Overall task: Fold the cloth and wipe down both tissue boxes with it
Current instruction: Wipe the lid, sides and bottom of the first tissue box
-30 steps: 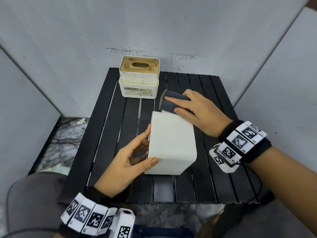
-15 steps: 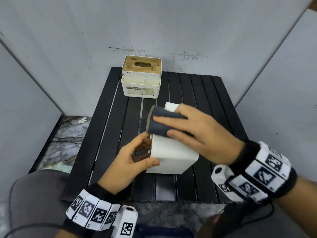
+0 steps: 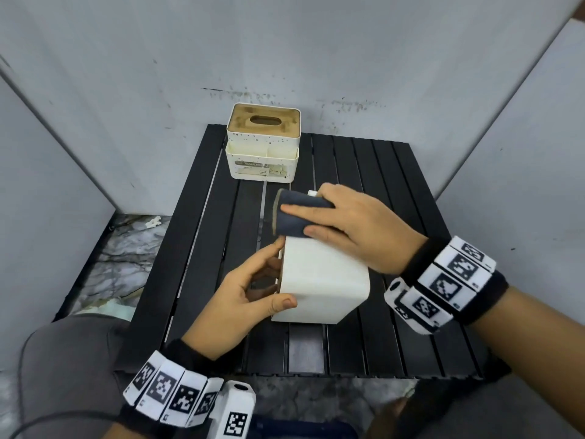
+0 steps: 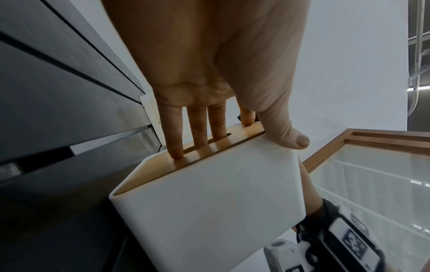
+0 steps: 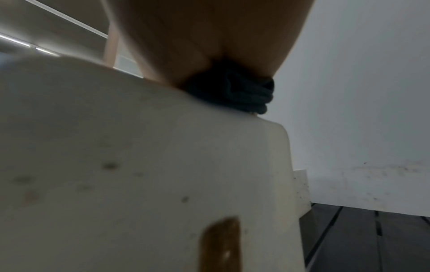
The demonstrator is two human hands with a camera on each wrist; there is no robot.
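Note:
A plain white tissue box (image 3: 323, 280) lies on its side in the middle of the black slatted table (image 3: 395, 191). My left hand (image 3: 253, 286) grips its left end, fingers on the wooden lid (image 4: 202, 147) and thumb on the white side (image 4: 209, 193). My right hand (image 3: 348, 226) holds a folded dark cloth (image 3: 294, 217) and presses it on the far part of the box's upper face. The cloth overhangs the left edge. In the right wrist view the bunched cloth (image 5: 232, 92) sits between palm and box (image 5: 139, 165). A second, speckled white tissue box (image 3: 262, 147) with a wooden top stands at the table's back.
Grey wall panels close in the table at the back and on both sides. Marbled floor (image 3: 126, 258) shows to the left of the table. A grey-clad knee (image 3: 72, 359) is at the lower left.
My right hand slid the cloth from beyond the box's far end onto its upper face, towards the left edge. The left hand kept its grip on the box.

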